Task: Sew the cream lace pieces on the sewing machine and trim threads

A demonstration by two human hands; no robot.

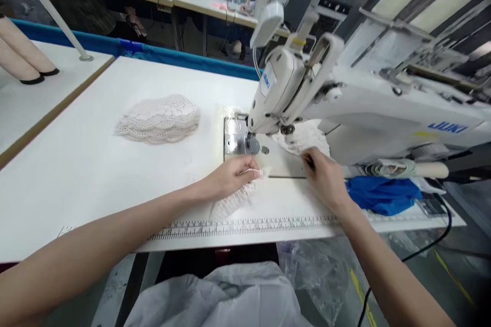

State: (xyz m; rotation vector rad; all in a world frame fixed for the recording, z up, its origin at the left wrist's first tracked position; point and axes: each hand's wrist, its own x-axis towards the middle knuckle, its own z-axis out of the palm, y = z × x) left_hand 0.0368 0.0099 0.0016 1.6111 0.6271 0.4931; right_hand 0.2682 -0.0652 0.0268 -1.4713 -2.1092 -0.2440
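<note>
My left hand (233, 178) pinches the edge of a white lace piece (233, 203), which hangs down onto the table in front of the sewing machine (282, 79). Beside the needle area, to its right, my right hand (324, 171) is closed at the edge of another white lace piece (307, 137), which lies under the machine arm. A stack of scalloped lace pieces (159, 118) rests on the white table to the left of the metal needle plate (236, 138).
A printed ruler (245, 227) runs along the table's front edge (230, 243). Blue cloth (383, 194) and a rolled item (395, 168) lie at the right. A white pole (53, 7) rises at the back left. More machines stand behind.
</note>
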